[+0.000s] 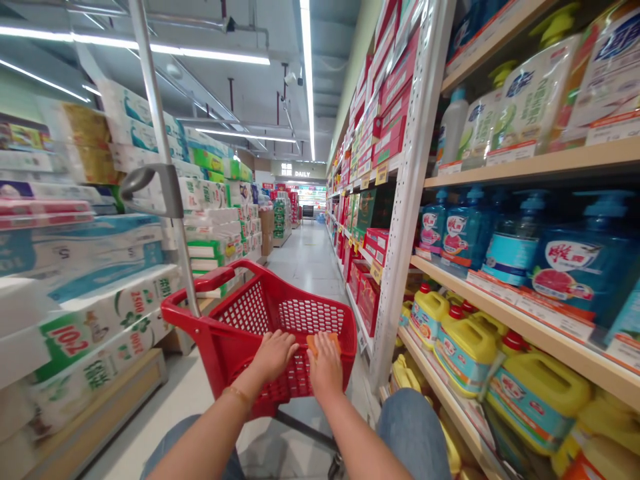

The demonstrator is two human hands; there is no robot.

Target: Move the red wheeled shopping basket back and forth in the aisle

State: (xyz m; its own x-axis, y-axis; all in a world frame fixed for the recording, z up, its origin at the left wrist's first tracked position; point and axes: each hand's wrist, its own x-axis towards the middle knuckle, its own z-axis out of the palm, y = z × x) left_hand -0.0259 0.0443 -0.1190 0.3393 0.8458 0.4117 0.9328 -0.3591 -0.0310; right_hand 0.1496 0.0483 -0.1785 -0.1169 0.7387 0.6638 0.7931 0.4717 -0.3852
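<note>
Basket: one, red, perforated walls, in the aisle directly ahead of the person, between both knees and the far floor. Metal pole rises at its left side, bearing a grey handle.

Left hand: at the basket's near rim, fingers laid together over it; whether they clamp or merely rest, cannot tell. Bracelet at the wrist.

Right hand: at the same rim, just beside the left, fingers spread slightly over an orange piece, mostly covered; firmness of hold cannot be told.

Knees: two, in blue denim, one outside each forearm.

Left side: stacked paper packs, some blurred.

Right side: shelves with white pump bottles above, blue pump bottles at mid-level, yellow jugs below; red boxes beyond a white upright.

Far end: sign reading "DAILY".
</note>
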